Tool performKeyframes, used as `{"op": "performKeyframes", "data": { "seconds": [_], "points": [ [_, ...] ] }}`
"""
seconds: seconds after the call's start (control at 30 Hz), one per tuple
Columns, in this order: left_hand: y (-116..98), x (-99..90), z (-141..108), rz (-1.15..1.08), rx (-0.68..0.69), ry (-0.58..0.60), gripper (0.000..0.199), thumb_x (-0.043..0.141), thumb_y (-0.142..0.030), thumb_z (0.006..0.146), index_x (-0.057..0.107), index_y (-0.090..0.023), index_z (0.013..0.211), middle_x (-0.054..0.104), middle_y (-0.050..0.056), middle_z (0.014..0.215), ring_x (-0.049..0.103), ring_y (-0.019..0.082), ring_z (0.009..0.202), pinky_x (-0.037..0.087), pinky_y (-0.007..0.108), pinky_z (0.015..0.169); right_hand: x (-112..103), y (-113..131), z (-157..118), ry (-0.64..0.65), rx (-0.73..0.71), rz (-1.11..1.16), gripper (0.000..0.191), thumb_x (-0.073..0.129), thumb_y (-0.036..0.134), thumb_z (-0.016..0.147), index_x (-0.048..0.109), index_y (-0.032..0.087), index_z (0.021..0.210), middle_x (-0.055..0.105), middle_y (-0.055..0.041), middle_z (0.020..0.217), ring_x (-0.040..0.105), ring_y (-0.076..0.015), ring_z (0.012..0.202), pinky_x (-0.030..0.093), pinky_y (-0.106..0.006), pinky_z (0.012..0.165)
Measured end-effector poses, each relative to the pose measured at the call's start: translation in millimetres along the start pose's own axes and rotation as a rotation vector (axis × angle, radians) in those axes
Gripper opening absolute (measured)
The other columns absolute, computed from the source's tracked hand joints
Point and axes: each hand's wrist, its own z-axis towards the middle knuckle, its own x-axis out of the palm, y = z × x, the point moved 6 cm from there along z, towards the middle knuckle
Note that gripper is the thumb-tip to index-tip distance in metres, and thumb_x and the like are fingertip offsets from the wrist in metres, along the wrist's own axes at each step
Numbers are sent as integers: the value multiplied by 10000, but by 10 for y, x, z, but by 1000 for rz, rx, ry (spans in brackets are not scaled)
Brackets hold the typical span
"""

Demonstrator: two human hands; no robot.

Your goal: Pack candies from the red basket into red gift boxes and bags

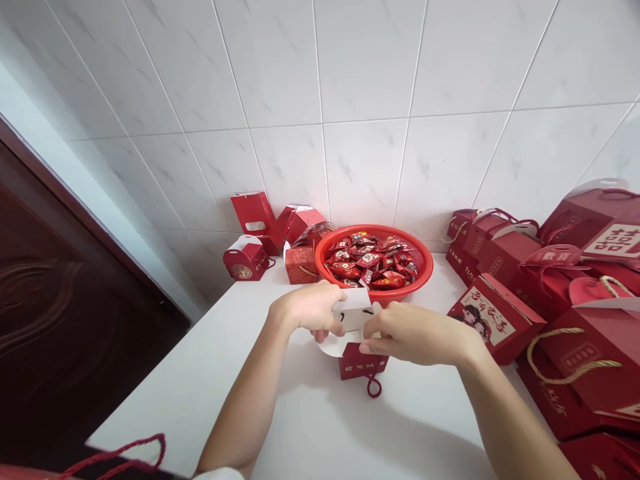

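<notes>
My box [363, 365]: dark red, gold characters, white inside, dark red cord [374, 387]. Basket [425, 270]: bright red. Sweets [369, 259]: red, white-and-gold print. Table [240, 347]: plain white. Tiles [367, 60]: white, grey veining. Door [65, 300]: dark red-brown. Front right box [585, 363]: red, cream-gold rope [537, 360]. Back right box [565, 213]: red, white panel, red characters.

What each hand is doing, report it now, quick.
Left hand: closed on a white inner flap of the small open red box.
Right hand: closed on the same box, at its right side.
</notes>
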Motion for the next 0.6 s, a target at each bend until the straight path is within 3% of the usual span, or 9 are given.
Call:
{"op": "performKeyframes", "data": {
  "seconds": [0.1,0.2,0.3,0.37,0.43,0.5,0.6],
  "points": [
    [-9,30,12,-1,-9,44,652,718,-325,689,554,-112,1283,721,39,668,732,253,636,517,281,531,-35,-16,10,-50,97,-98,346,426,331,1012,673,157,844,623,-43,692,513,-130,553,267,-276,532],
    [-22,51,13,16,-27,54,637,718,-366,692,571,-102,1253,707,38,590,724,261,632,518,295,551,-37,-9,34,-40,127,-129,445,321,326,1043,644,153,792,601,-45,647,531,-134,530,256,-289,527],
    [-36,53,23,85,-39,34,594,705,-399,708,603,-116,1219,684,30,548,720,277,718,497,303,580,-52,-39,52,-69,171,-161,358,449,372,1002,643,159,788,640,-61,726,590,-171,640,264,-291,539],
    [-72,33,36,175,0,-10,489,703,-408,713,654,-155,1128,713,54,649,704,293,853,465,296,583,-34,-75,47,-55,209,-175,267,666,423,868,649,165,802,665,-66,796,615,-202,728,283,-288,557],
    [-135,9,40,246,73,-68,380,703,-407,722,684,-190,1034,731,79,845,665,298,965,431,287,577,2,-91,33,-22,220,-172,335,799,450,726,659,167,837,674,-69,858,625,-225,785,310,-284,582],
    [-214,1,23,263,150,-109,318,697,-381,740,689,-212,1010,699,75,987,639,280,988,418,280,588,22,-93,12,-18,222,-171,420,835,467,670,670,166,912,671,-80,930,627,-244,835,342,-285,614],
    [-302,7,-36,250,177,-145,320,677,-315,768,678,-234,1077,649,63,1016,617,259,996,427,275,642,27,-85,-9,-44,240,-165,518,858,469,639,678,168,1020,656,-104,1024,615,-275,922,387,-296,664]
  ]
}}
